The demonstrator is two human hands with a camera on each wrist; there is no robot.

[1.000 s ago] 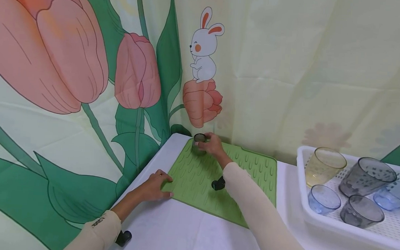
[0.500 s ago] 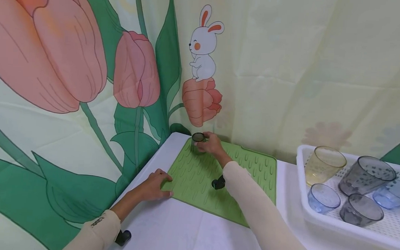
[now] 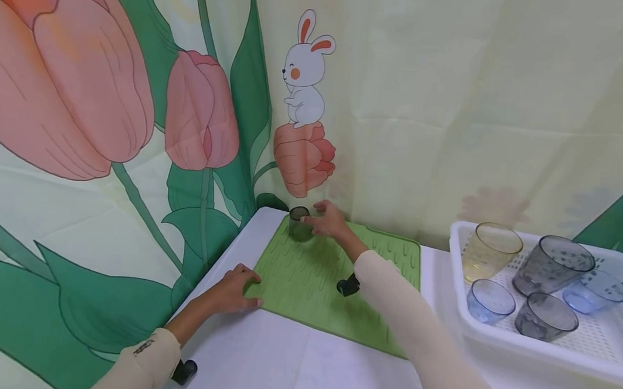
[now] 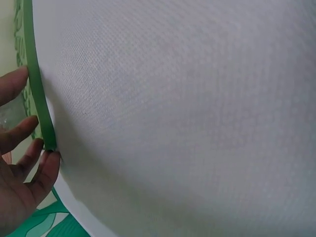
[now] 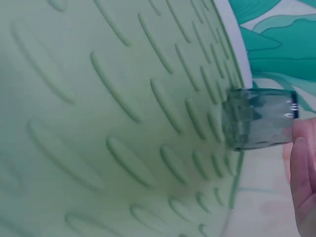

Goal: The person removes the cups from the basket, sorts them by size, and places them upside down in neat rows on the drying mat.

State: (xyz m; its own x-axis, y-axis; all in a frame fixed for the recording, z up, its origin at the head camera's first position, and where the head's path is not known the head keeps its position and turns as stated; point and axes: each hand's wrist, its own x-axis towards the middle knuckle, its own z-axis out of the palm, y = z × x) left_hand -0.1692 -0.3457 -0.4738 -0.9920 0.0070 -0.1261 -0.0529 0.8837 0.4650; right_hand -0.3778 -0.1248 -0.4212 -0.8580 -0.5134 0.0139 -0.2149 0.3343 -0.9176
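Placing step, likely at release. Grey glass (image 3: 299,230) upright on green mat (image 3: 307,282), far left corner; right hand (image 3: 333,222) slack at its right, fingers parted. Left hand (image 3: 232,290) relaxed, touching near left corner. Next likely calls for backing off cleanly.

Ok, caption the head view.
Right hand at a dark glass on a green mat; left hand at the mat's edge.

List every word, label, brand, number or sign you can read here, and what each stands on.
Left sleeve: a small dark mark, perhaps lettering, too small and blurred to read.
No other text can be made out on the glass by the right hand, the mat, the basket or the curtain.
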